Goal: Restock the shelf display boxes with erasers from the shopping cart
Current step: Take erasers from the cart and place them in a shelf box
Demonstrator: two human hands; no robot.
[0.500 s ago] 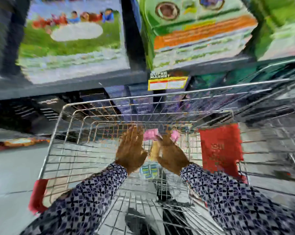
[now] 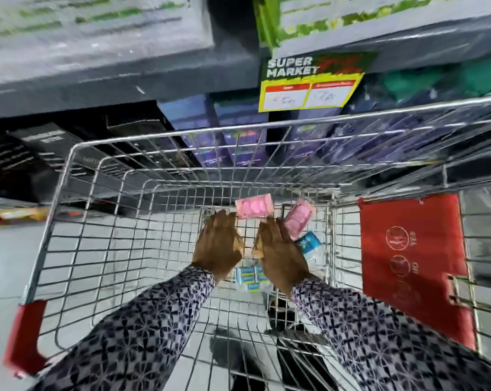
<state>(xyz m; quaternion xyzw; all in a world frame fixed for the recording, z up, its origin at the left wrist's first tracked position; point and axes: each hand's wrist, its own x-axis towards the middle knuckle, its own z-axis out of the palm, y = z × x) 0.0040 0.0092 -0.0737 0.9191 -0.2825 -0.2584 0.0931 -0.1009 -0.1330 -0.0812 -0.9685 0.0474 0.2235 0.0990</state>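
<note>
Both my hands are down inside the wire shopping cart (image 2: 154,138). My left hand (image 2: 218,244) is flat with its fingers stretched forward, nothing in it. My right hand (image 2: 281,258) lies close beside it, palm turned inward. A small tan thing (image 2: 255,252) shows between the palms at the right thumb; whether it is gripped is unclear. Two pink eraser packs (image 2: 254,206) (image 2: 297,220) lean against the cart's far wall just past my fingertips. A blue-and-white pack (image 2: 309,244) lies to the right, and several small blue-and-white erasers (image 2: 248,276) lie under my wrists.
A red fold-down flap (image 2: 410,258) hangs on the cart's right side and a red handle end (image 2: 27,337) sits at the near left. Beyond the cart, a grey shelf edge (image 2: 125,80) carries a yellow price tag (image 2: 309,91); dark boxes (image 2: 41,148) and purple boxes (image 2: 238,136) stand below it.
Both hands have reached a little further forward and down in the cart, closer to the pink packs. The view has tilted down and moved nearer to the shelf.
</note>
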